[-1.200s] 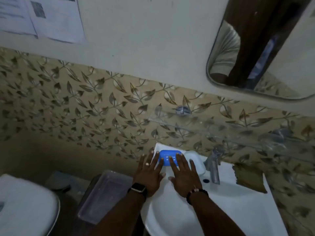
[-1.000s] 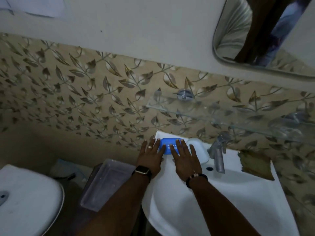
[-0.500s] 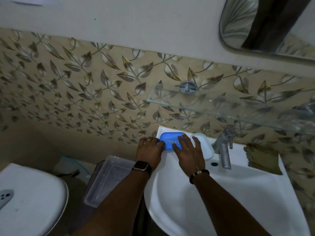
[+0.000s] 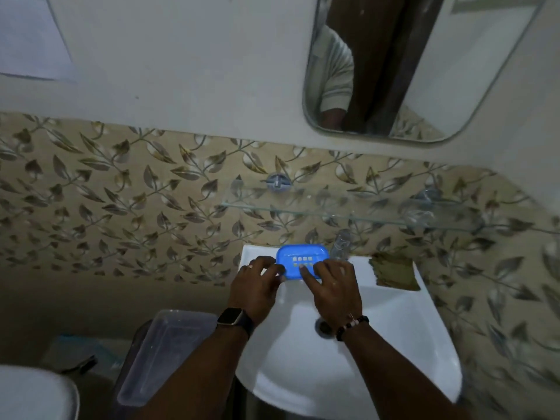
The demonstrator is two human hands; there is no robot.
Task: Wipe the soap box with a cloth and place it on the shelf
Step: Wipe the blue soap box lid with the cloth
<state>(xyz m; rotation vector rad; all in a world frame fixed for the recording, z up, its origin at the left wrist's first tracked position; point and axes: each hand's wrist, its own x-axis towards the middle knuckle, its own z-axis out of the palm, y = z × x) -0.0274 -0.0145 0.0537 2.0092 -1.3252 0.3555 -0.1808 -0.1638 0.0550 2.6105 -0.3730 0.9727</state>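
Blue plastic soap box [image 4: 302, 262] sits on the sink [image 4: 394, 313] rim at twelve o'clock, my left hand [image 4: 257, 286] and right hand [image 4: 336, 287] pinching its ends. I judge it could slip into the basin; the cloth [image 4: 394, 271] lies at two o'clock, untouched.

Both hands, flat earlier, now curl onto the blue soap box [image 4: 302, 261]: left hand [image 4: 257, 286] at left end, right hand [image 4: 333, 291] at front edge.
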